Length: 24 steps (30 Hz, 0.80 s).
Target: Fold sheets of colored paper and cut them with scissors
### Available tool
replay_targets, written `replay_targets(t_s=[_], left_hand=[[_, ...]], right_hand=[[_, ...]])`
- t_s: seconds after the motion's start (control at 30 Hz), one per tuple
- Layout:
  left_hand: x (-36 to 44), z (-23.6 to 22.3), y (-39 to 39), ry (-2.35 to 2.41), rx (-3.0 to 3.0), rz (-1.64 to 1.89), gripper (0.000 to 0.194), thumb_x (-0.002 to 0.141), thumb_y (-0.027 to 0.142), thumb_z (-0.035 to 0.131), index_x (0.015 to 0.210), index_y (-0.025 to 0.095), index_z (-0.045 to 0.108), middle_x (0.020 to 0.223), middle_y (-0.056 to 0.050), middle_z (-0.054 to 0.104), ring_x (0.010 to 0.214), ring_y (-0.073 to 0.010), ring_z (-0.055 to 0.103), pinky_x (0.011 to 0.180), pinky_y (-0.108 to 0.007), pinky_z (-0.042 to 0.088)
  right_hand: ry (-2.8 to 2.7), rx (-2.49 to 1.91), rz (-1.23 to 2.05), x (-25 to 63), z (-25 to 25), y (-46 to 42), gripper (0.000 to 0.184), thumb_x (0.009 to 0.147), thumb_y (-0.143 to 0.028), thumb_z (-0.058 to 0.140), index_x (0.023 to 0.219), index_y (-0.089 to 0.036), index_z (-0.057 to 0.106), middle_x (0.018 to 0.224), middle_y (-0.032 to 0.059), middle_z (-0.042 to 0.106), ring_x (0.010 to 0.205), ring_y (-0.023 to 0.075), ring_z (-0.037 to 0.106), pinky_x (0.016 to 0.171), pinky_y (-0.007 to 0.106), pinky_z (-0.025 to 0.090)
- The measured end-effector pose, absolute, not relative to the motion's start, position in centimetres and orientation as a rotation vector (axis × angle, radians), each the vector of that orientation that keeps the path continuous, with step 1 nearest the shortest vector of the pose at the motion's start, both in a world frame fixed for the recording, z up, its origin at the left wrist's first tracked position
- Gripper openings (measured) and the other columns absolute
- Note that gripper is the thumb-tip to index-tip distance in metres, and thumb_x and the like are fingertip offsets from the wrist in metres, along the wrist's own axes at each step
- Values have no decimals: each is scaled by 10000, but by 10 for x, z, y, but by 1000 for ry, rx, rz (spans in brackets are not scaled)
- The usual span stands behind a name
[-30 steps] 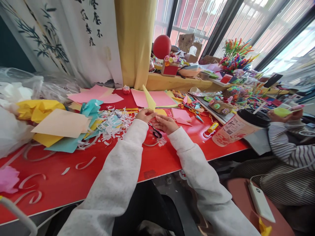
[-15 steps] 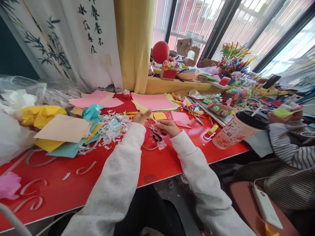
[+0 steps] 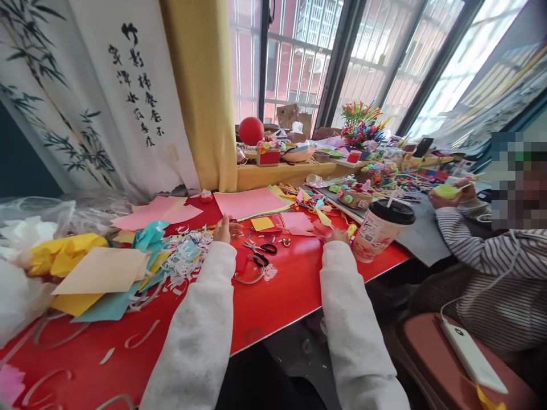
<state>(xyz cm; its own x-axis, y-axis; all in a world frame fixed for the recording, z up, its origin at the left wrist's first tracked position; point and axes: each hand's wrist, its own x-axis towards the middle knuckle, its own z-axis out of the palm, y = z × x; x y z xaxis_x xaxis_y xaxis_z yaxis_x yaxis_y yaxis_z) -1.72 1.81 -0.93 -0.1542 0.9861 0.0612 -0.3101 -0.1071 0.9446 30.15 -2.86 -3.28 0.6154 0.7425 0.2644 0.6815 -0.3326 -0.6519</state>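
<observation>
Pale-yellow folded paper piece [image 3: 323, 217], pointed, is at fingers of right hand [image 3: 337, 235]; whether they grip it, cannot tell. Its folding seems already made. Left hand [image 3: 225, 230] is well apart, fingers spread, holding nothing visible. Between hands, small yellow paper square [image 3: 262, 223] lies flat, unfolded, and black-handled scissors [image 3: 255, 247] lie on red table [image 3: 282, 296].

Person wore pale grey sleeves [image 3: 194, 333], long, loose, plain, soft folds along forearms, snug cuffs [image 3: 338, 254] at wrists. Legwear [image 3: 260, 376] was black. Left hand [image 3: 224, 229] and right hand [image 3: 337, 235] were bare.
</observation>
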Motion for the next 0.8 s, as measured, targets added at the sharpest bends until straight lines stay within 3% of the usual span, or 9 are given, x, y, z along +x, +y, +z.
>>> replay_targets(t_s=[0.13,0.2,0.3,0.5,0.63,0.8], left_hand=[[-19,-10,20,1053,960,1466,470,773,598,461,899,147,498,521,6,613,426,-107,585,395,-176,405],[-21,-12,22,1075,956,1440,462,770,596,467,878,148,505,504,6,610,410,-110,580,389,-179,406],[-23,-15,24,1098,959,1412,462,765,598,470,855,148,520,484,5,605,395,-113,575,382,-182,406],[-20,-21,26,1121,970,1420,485,786,608,417,846,143,542,468,6,600,357,-98,542,375,-178,395],[-19,-23,27,1135,985,1396,493,794,606,400,831,141,557,464,0,597,362,-101,540,387,-185,396],[-18,-24,26,1165,1004,1346,523,774,634,402,795,142,579,473,-15,600,372,-108,547,390,-193,394]], right_hand=[[-1202,-2118,-8,297,-37,-13,514,743,-348,648,1216,-207,503,1321,133,391,1221,336,315,959,504,305],[-1284,-2103,-21,293,-40,-5,415,698,-337,690,1092,-237,603,1317,108,408,1241,341,277,968,485,292],[-1371,-2070,-16,286,-47,3,213,731,-341,662,894,-205,654,1257,84,473,1219,300,331,972,477,298],[-1331,-1913,-16,283,-52,8,241,863,-318,518,1032,-154,569,1087,67,572,972,187,554,842,406,456],[-1104,-1831,-37,296,-50,7,285,875,-327,501,1086,-139,535,1021,62,586,847,159,591,731,352,507],[-886,-1715,-119,313,-47,2,293,878,-315,498,1112,-142,522,1060,69,573,887,170,585,752,366,504]])
